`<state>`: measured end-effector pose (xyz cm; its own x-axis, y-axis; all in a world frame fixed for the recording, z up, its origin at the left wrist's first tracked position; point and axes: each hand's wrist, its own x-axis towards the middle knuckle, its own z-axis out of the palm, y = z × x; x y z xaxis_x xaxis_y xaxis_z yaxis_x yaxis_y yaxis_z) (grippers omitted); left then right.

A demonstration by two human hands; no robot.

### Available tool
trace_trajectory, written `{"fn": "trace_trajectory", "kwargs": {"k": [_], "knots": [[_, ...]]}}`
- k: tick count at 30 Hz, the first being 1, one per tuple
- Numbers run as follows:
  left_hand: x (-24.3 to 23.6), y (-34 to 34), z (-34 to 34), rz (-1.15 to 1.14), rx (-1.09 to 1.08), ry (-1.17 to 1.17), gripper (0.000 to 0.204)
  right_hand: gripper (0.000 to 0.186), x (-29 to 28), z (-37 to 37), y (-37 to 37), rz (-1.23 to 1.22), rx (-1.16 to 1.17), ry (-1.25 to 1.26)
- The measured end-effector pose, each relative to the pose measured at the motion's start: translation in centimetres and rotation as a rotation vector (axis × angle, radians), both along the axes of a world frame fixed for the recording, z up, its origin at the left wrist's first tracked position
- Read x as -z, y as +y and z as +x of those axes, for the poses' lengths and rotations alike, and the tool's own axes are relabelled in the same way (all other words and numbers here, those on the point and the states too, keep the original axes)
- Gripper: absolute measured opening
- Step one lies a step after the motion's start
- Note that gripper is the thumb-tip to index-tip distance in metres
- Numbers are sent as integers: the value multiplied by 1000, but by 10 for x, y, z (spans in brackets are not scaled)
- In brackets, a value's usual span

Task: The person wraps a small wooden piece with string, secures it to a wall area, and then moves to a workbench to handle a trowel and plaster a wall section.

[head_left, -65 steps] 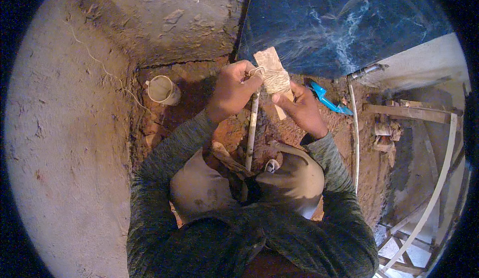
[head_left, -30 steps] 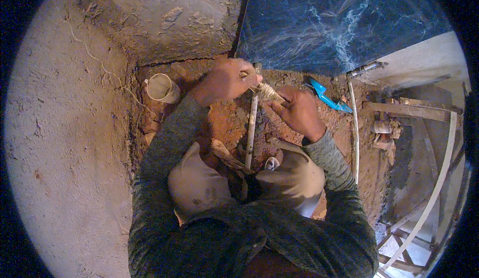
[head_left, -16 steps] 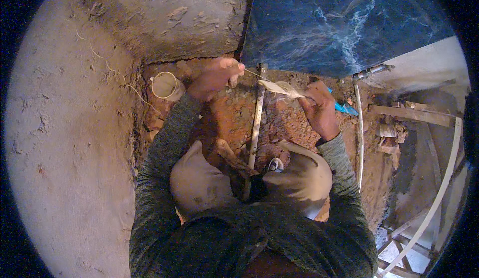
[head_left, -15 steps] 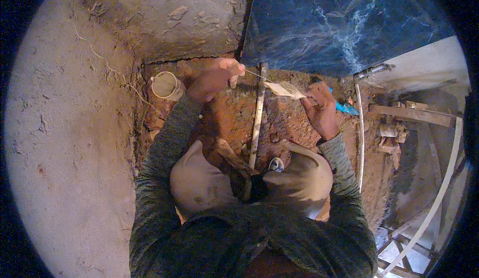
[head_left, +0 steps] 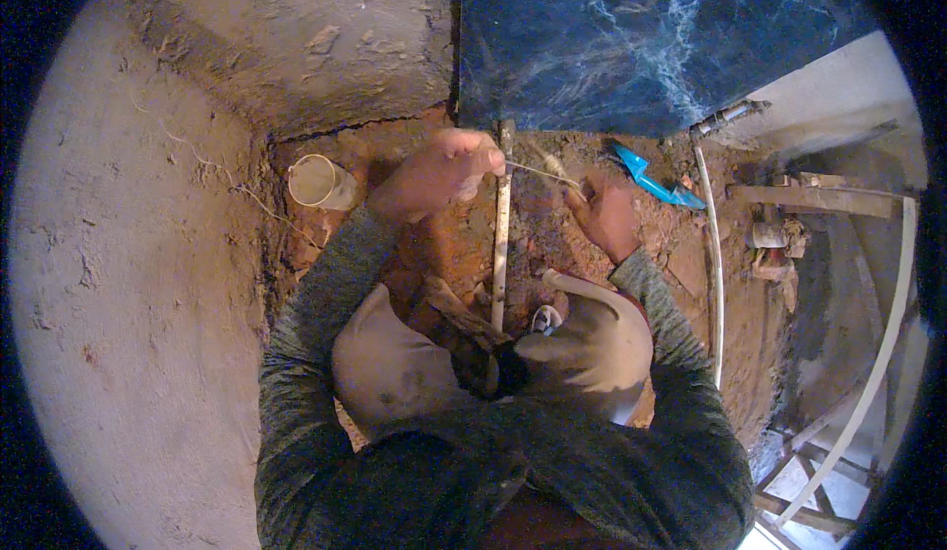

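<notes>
A thin pale string (head_left: 541, 171) runs taut between my hands over the reddish soil. My left hand (head_left: 446, 170), slightly blurred, is closed with its fingertips pinching the string's left end. Lower and to the right, my right hand (head_left: 606, 217) grips a pale bundle of wound string (head_left: 555, 164), which pokes out above its fingers. Much of the bundle is hidden or blurred. Between the hands a whitish pipe (head_left: 502, 244) rests on the soil, running toward my knees.
A cream cup (head_left: 314, 181) stands left of my left hand. Beyond my right hand lies a bright blue plastic piece (head_left: 653, 181). A dark blue marbled slab (head_left: 592, 47) stands ahead, with a rough plaster wall (head_left: 138, 284) at left. Another white pipe (head_left: 712, 264) runs along the right.
My right hand has come left and lower, tilting the string bundle. My left hand has shifted slightly right and down. More of the blue piece shows.
</notes>
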<state>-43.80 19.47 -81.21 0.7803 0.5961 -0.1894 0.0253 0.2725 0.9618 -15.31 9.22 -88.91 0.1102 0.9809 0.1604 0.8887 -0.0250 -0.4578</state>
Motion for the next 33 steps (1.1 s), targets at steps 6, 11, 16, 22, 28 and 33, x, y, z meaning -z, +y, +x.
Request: {"fn": "trace_trajectory", "kwargs": {"k": [6,11,16,22,28,33], "knots": [[-25,6,15,183,-111,65,29,33,-14,-12,1,-181,-137,38],[-52,3,27,376,3,161,30,39,-35,-16,3,-92,-293,379],[-60,-2,32,341,52,68,28,24,-89,-52,35,-32,-554,669],[-74,31,-3,349,-211,-57,26,19,-118,-65,45,-320,-439,962],[-63,59,-56,735,-530,285,27,19,-151,-68,39,-268,-398,990],[-65,45,-50,912,-611,423,30,17,-175,-74,39,-239,-438,967]]}}
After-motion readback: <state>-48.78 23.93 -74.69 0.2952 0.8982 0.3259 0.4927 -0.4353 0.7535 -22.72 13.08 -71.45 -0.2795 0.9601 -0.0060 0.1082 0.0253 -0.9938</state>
